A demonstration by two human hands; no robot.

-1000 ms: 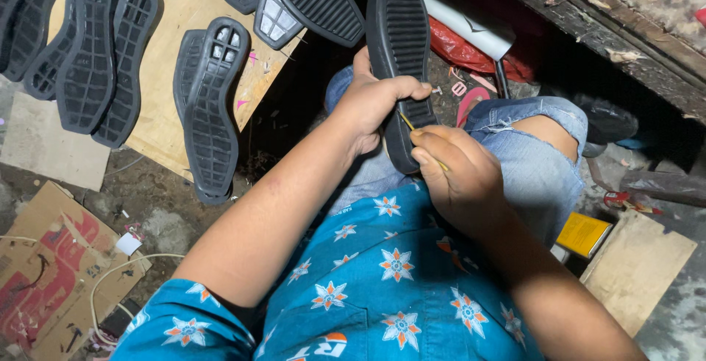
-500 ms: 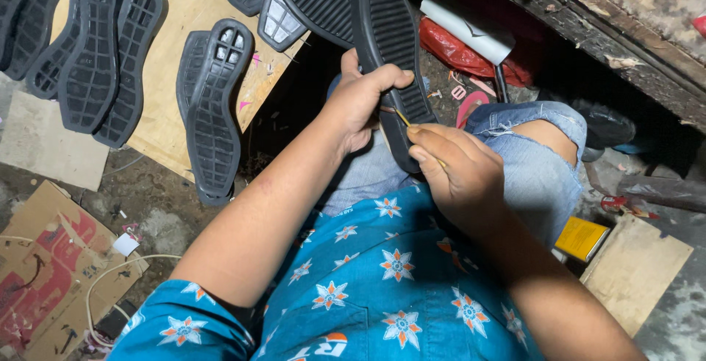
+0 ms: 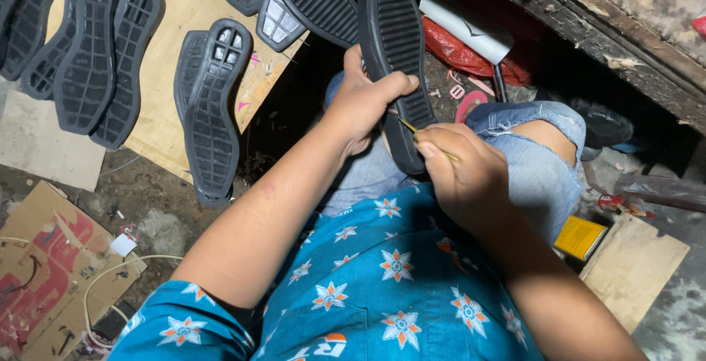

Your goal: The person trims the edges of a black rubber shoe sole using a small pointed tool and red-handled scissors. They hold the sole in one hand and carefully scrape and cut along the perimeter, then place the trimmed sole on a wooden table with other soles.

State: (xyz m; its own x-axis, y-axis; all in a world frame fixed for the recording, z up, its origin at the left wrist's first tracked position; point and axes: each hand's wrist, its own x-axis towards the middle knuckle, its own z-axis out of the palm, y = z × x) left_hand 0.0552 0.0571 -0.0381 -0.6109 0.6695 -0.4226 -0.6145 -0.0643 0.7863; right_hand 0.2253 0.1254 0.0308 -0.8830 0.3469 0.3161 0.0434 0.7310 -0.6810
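Black shoe sole (image 3: 397,59) was gripped over the lap by the left hand (image 3: 364,104), thin yellow stick (image 3: 426,140) was pinched in the right hand (image 3: 467,177) at its edge; best worked with sole braced, strokes short.

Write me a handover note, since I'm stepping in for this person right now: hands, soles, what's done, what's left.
Left hand: grips the black ribbed sole, held over the lap.
Right hand: pinches a thin yellow stick tool, tip at the sole's edge.
More black soles lie on the plywood board to the left.
Done: cannot tell how far along the edge is.
Left: probably finishing this sole's edge; the others look untouched.
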